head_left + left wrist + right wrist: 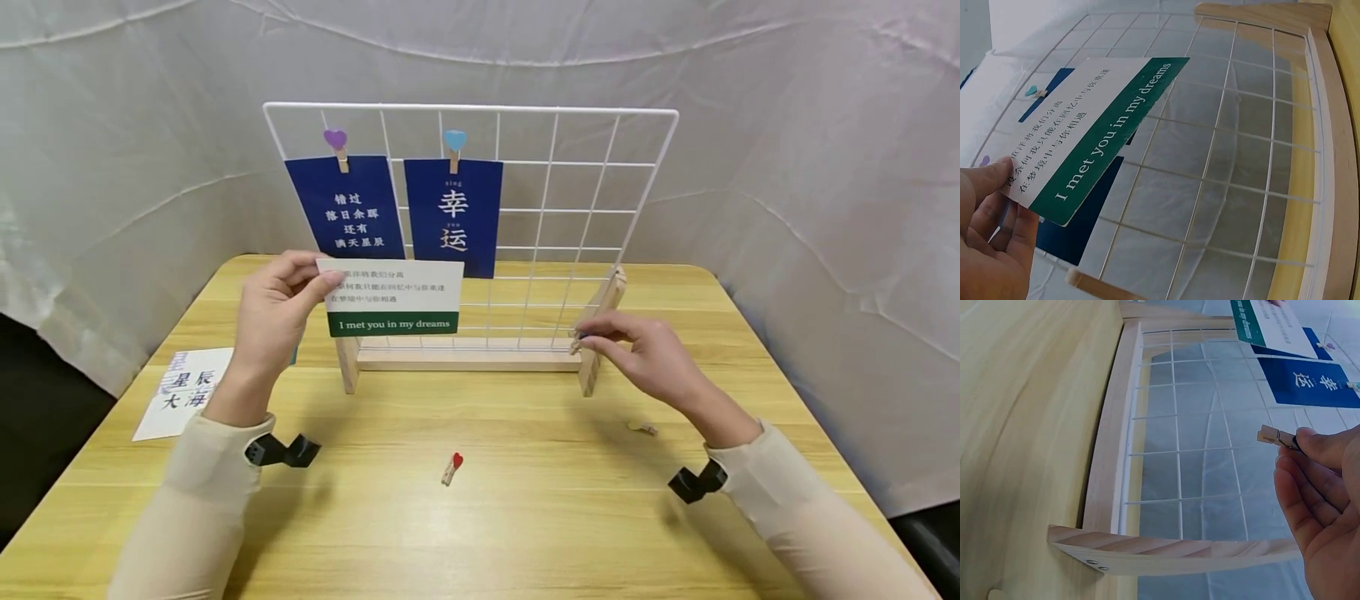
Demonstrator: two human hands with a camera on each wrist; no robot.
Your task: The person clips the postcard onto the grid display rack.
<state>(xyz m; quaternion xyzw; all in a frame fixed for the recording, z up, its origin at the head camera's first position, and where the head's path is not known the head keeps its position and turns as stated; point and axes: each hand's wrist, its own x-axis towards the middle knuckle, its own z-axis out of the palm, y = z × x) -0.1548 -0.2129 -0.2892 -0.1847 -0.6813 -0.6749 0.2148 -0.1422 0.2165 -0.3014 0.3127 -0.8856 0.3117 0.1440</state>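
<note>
The left hand (273,312) pinches a white-and-green card (393,297) by its left edge, holding it up in front of the wire grid (570,225). The right hand (648,354) pinches a small wooden clip (1277,436) near the grid's lower right corner; its head is hidden by the fingers. The grid holds two blue cards (452,217), each clipped on. A red-heart clip (452,468) lies on the table (525,517). Another card (183,392) is partly hidden behind the left arm.
</note>
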